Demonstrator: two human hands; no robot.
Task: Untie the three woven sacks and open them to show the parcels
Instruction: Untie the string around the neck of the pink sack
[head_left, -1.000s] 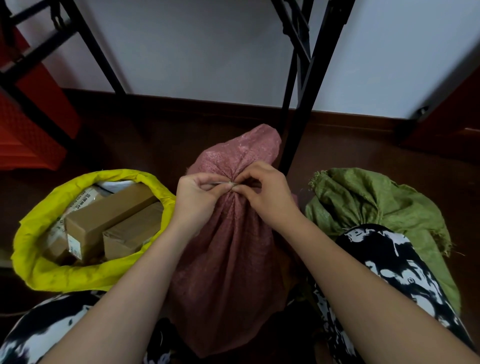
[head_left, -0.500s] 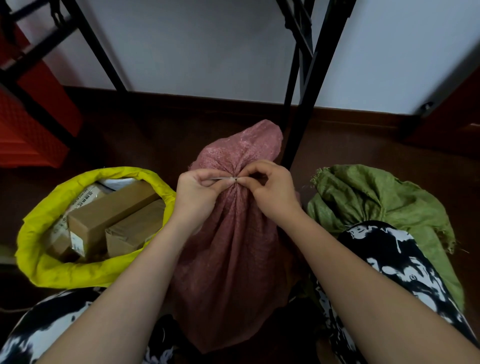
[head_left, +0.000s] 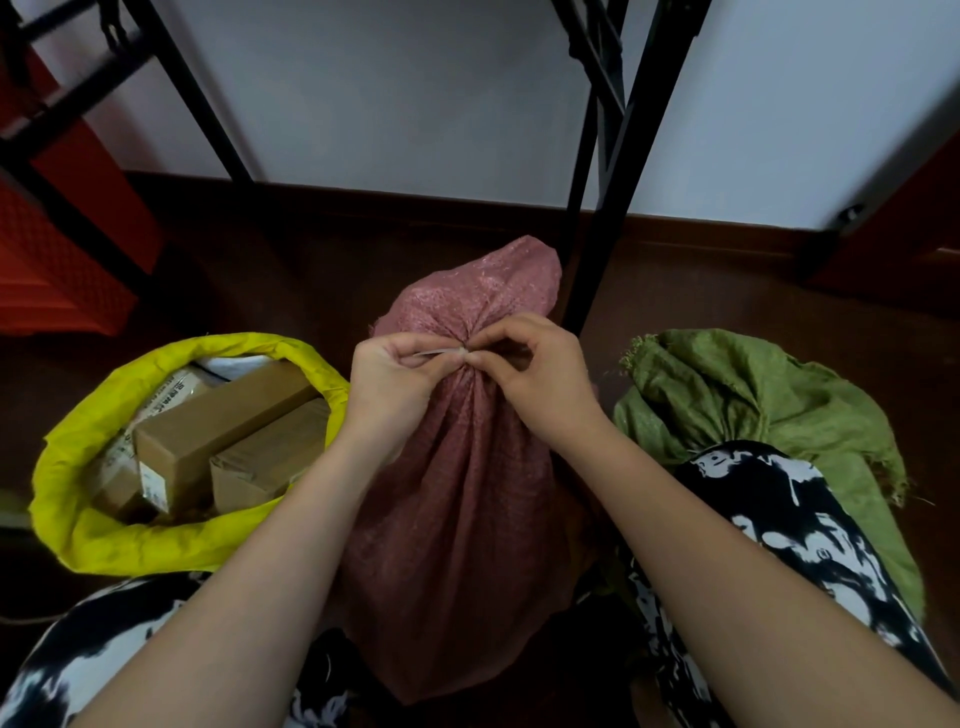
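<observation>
Item: pink sack (head_left: 462, 483), centre, between open yellow sack (head_left: 104, 530) and tied green sack (head_left: 753, 405). Left hand (head_left: 389, 379) and right hand (head_left: 540, 379) pinch its neck tie (head_left: 441, 353) (probably thin string). Advice: loosen knot gently, steady neck.

The tie at the neck of the red sack (head_left: 457, 493) is mostly covered by the fingers (head_left: 498, 340) of both hands, so the knot can't be made out. The green sack (head_left: 753, 395) sits partly behind a patterned knee (head_left: 789, 525). Label print on the parcels (head_left: 218, 431) is too small to read. Both forearms run off the bottom edge.
</observation>
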